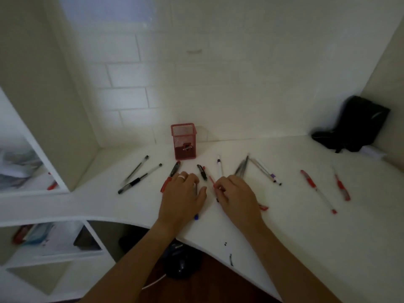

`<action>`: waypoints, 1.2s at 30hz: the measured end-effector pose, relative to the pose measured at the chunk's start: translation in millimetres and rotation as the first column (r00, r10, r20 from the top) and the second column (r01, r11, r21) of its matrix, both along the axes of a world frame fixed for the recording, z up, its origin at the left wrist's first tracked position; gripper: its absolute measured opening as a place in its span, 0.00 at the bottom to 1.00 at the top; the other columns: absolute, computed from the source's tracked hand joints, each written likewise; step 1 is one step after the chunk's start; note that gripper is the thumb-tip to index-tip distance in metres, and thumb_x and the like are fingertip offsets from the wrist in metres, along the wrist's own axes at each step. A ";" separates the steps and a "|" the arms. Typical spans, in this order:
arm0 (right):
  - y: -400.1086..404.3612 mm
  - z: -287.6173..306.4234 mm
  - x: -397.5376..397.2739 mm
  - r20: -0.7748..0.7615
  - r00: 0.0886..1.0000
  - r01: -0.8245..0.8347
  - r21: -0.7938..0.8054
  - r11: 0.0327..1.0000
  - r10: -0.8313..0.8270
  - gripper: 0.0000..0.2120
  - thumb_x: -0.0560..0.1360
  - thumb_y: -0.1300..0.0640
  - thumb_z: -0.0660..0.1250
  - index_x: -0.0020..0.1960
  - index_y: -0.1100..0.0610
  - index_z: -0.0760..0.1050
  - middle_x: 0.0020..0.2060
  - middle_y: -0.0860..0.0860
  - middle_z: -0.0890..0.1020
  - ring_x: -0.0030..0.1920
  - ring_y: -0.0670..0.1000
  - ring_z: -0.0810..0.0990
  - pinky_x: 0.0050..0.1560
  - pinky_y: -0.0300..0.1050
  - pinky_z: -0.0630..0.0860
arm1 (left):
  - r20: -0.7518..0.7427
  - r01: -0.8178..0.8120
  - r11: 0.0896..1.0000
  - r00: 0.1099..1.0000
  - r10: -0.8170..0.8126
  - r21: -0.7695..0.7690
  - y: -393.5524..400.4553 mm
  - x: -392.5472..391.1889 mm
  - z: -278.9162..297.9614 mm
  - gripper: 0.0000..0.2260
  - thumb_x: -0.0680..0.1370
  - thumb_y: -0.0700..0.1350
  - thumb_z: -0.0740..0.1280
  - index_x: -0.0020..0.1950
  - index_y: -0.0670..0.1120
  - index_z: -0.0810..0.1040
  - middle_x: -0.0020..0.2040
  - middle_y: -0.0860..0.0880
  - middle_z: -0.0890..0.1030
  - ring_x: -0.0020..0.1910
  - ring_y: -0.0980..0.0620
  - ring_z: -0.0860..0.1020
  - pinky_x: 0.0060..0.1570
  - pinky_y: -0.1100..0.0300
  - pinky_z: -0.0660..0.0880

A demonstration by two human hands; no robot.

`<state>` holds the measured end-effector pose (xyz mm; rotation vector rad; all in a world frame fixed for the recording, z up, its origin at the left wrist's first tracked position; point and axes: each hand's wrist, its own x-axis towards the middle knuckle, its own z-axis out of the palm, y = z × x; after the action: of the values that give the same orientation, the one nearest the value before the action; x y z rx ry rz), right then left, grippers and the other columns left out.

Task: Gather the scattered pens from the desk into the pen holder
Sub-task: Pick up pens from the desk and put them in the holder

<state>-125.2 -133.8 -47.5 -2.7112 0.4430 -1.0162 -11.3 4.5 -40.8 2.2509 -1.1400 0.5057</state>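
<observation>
A red mesh pen holder stands upright near the back wall. Several pens lie scattered across the white desk: two black ones at the left, a black-and-red one, a short black one, a white one, a grey bunch, and two red ones at the right. My left hand, with a ring on it, lies palm down and closes over a blue-tipped pen. My right hand pinches a thin red pen at its fingertips.
A black bag leans in the back right corner. White shelf cubbies with papers stand at the left. The desk's curved front edge runs just below my wrists. Another red pen end pokes out beside my right hand.
</observation>
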 end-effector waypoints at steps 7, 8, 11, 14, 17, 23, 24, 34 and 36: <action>-1.9 1.2 -0.5 -0.089 0.996 0.014 0.044 0.999 -0.010 0.04 0.78 0.55 0.67 0.47 0.53 0.79 0.42 0.47 0.79 0.42 0.46 0.77 0.42 0.38 0.76 | -0.165 0.028 0.999 0.986 -0.032 -0.030 -1.4 5.8 0.3 0.04 0.76 0.47 0.68 0.46 0.49 0.74 0.40 0.53 0.73 0.39 0.54 0.72 0.40 0.61 0.73; -2.6 1.5 -0.1 -0.084 0.996 0.026 0.047 0.999 -0.022 0.03 0.78 0.55 0.67 0.47 0.53 0.80 0.41 0.47 0.78 0.41 0.46 0.77 0.42 0.39 0.77 | -0.181 0.030 0.999 0.983 -0.035 -0.030 -2.3 6.4 0.4 0.04 0.76 0.47 0.67 0.47 0.49 0.74 0.39 0.53 0.72 0.39 0.55 0.71 0.40 0.62 0.71; -3.5 1.9 -0.1 -0.082 0.996 0.039 0.051 0.998 -0.035 0.03 0.78 0.56 0.68 0.47 0.54 0.80 0.41 0.47 0.78 0.40 0.46 0.77 0.41 0.39 0.76 | -0.211 0.037 0.999 0.977 -0.044 -0.036 -4.6 8.7 -1.9 0.04 0.76 0.46 0.67 0.47 0.49 0.72 0.39 0.54 0.72 0.39 0.54 0.71 0.40 0.62 0.72; -2.1 2.1 -1.3 -0.092 0.995 0.042 0.055 0.998 -0.037 0.02 0.77 0.55 0.70 0.47 0.53 0.80 0.41 0.46 0.78 0.40 0.45 0.76 0.41 0.37 0.76 | -0.239 0.033 0.998 0.970 -0.047 -0.059 -4.6 8.9 -3.9 0.05 0.76 0.46 0.67 0.47 0.49 0.72 0.40 0.52 0.73 0.40 0.53 0.73 0.41 0.59 0.75; -0.2 4.3 -2.5 -0.112 0.993 0.051 0.063 0.997 -0.044 0.02 0.77 0.53 0.70 0.47 0.51 0.79 0.41 0.45 0.77 0.40 0.45 0.76 0.41 0.37 0.75 | -0.237 0.034 0.997 0.970 -0.049 -0.069 -3.7 8.2 -4.2 0.05 0.77 0.47 0.67 0.47 0.48 0.71 0.41 0.51 0.74 0.40 0.53 0.73 0.42 0.58 0.76; 2.3 7.8 -3.0 -0.149 0.987 0.074 0.063 0.995 -0.064 0.04 0.76 0.52 0.70 0.48 0.51 0.78 0.41 0.45 0.78 0.40 0.44 0.76 0.41 0.34 0.72 | -0.179 0.030 0.998 0.983 -0.039 -0.056 -1.1 5.2 -2.4 0.06 0.78 0.49 0.65 0.47 0.47 0.72 0.41 0.52 0.73 0.40 0.54 0.72 0.44 0.63 0.72; 2.2 7.8 -2.4 -0.154 0.986 0.078 0.064 0.995 -0.067 0.04 0.76 0.51 0.69 0.48 0.51 0.78 0.42 0.45 0.78 0.41 0.44 0.76 0.42 0.36 0.74 | -0.178 0.030 0.998 0.983 -0.040 -0.057 -1.1 5.1 -2.2 0.06 0.78 0.49 0.65 0.48 0.47 0.72 0.41 0.52 0.74 0.41 0.54 0.72 0.44 0.62 0.72; 4.7 6.2 -0.9 -0.191 0.979 0.083 0.064 0.994 -0.069 0.03 0.79 0.54 0.67 0.51 0.53 0.76 0.43 0.46 0.76 0.38 0.44 0.76 0.40 0.32 0.73 | -0.206 0.008 0.999 0.978 -0.019 -0.053 -2.2 2.1 0.8 0.08 0.77 0.51 0.67 0.48 0.48 0.72 0.43 0.51 0.75 0.43 0.53 0.74 0.46 0.59 0.77; 6.1 5.4 0.1 -0.187 0.979 0.091 0.060 0.994 -0.078 0.03 0.79 0.54 0.67 0.51 0.53 0.76 0.42 0.45 0.74 0.35 0.43 0.74 0.34 0.28 0.66 | -0.222 0.001 0.999 0.975 -0.011 -0.049 -1.7 1.8 2.4 0.08 0.77 0.50 0.68 0.47 0.48 0.72 0.43 0.51 0.76 0.42 0.53 0.74 0.45 0.59 0.77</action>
<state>-125.1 -127.8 -42.0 -2.7563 0.6186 -0.7567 -9.5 2.8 -38.4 2.1978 -1.0096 0.2674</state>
